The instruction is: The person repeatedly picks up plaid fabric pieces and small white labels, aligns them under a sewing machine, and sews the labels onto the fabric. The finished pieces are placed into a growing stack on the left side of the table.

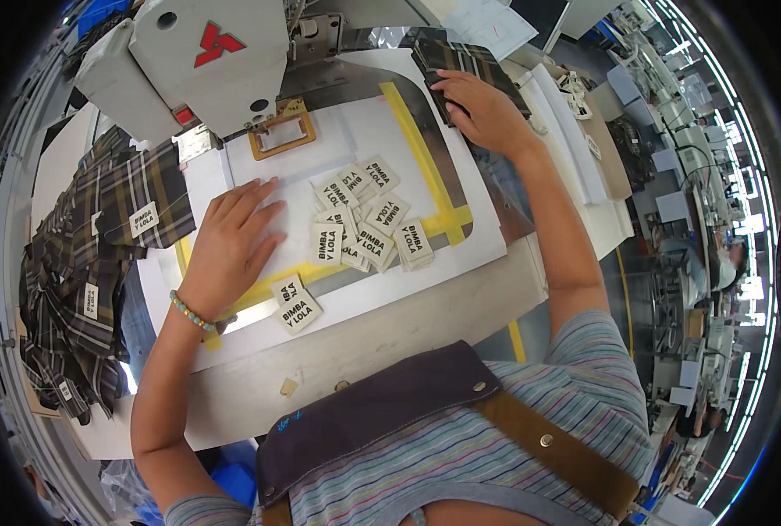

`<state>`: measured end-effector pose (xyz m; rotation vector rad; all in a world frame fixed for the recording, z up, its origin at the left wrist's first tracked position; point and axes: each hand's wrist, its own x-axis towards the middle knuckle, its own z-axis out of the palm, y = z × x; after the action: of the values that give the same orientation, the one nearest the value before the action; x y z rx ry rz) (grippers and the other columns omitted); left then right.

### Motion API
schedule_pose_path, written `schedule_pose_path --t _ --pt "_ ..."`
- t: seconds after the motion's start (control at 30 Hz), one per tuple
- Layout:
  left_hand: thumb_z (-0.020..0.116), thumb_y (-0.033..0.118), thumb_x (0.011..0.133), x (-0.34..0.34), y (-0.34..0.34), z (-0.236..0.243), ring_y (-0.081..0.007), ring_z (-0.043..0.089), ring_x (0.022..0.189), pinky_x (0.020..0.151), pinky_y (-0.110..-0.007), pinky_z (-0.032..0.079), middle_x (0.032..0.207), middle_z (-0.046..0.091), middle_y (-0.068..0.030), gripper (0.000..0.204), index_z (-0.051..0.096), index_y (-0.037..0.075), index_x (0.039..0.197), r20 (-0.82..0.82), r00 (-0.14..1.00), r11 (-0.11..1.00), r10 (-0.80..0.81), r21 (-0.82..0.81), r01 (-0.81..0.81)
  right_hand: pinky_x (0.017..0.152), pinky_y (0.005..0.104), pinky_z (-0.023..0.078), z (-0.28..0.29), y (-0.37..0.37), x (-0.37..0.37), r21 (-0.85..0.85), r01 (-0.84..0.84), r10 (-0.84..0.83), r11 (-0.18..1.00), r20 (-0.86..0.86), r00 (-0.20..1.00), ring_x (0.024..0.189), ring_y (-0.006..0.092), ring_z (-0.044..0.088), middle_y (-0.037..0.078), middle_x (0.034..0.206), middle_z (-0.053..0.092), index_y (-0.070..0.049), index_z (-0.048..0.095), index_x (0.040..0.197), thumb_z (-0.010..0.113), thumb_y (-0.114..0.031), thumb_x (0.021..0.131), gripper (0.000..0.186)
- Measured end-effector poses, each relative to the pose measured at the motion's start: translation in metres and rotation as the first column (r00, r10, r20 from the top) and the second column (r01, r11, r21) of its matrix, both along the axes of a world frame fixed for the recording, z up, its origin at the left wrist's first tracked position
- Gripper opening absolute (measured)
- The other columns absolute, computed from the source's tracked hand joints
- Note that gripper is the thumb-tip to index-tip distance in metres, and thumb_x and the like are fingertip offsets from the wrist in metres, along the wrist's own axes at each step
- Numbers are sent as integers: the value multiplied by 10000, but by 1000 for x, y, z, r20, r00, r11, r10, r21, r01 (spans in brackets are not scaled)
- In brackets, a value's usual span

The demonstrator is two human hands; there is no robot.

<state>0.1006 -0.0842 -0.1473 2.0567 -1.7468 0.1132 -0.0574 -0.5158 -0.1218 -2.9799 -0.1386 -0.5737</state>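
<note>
My right hand (487,110) reaches to the far right and rests on a folded stack of dark plaid fabric pieces (474,66); its fingers are bent loosely over the near edge. On the white work sheet at the left, my left hand (240,230) lies with its fingers apart, holding nothing. Between the two hands is a loose pile of small cream fabric labels (373,244) with dark lettering. Two more labels (297,309) overlap near the sheet's front edge. Behind my left hand, the sewing machine's orange-brown clamp frame (283,136) sits over the sheet.
The white sewing machine head (206,66) stands at the back. Plaid pieces with labels on them (101,228) hang in a heap at the left. Yellow tape (421,158) borders the work area. An open cardboard box (614,158) is at the right.
</note>
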Motion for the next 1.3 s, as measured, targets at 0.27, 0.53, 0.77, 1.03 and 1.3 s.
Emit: schedule_pose_path --t 0.27,0.53,0.77,1.03,1.3 --pt "800 54 865 -1 -3 9 -366 599 1345 1114 -449 485 1545 603 -126 446 688 31 1296 -30 999 999 -16 -42 15 1141 437 482 8 2 0 60 -39 31 997 137 990 1384 337 586 138 1371 698 -36 737 1106 676 -114 959 177" --pt "784 67 890 -22 -76 20 -326 652 1273 1047 -407 571 1491 637 -112 538 636 62 1407 -23 997 978 -71 -198 66 927 397 540 7 98 23 -249 -205 272 947 277 921 1083 245 687 29 1037 725 -78 732 879 742 -126 822 75" --pt "756 -5 828 -18 -123 -3 -324 677 894 765 -435 563 1004 674 -95 278 674 54 1086 4 1000 951 -7 -310 8 945 391 548 -12 135 5 -151 -174 210 973 274 938 1072 235 698 30 1029 742 -63 767 924 802 -144 826 132" --pt "774 19 792 -5 -115 -15 -258 682 837 715 -388 568 907 698 -56 141 713 59 912 141 990 932 -10 -358 61 919 376 543 -10 101 -27 -181 17 22 983 211 977 1016 232 702 31 971 728 -68 755 903 760 -84 809 96" --pt "721 62 788 10 -86 -7 -232 689 913 763 -367 576 974 727 -50 172 727 60 960 398 917 963 11 -252 98 897 352 543 -14 98 20 -344 -97 215 934 326 921 1005 215 689 21 965 722 -69 748 869 714 -74 763 111"
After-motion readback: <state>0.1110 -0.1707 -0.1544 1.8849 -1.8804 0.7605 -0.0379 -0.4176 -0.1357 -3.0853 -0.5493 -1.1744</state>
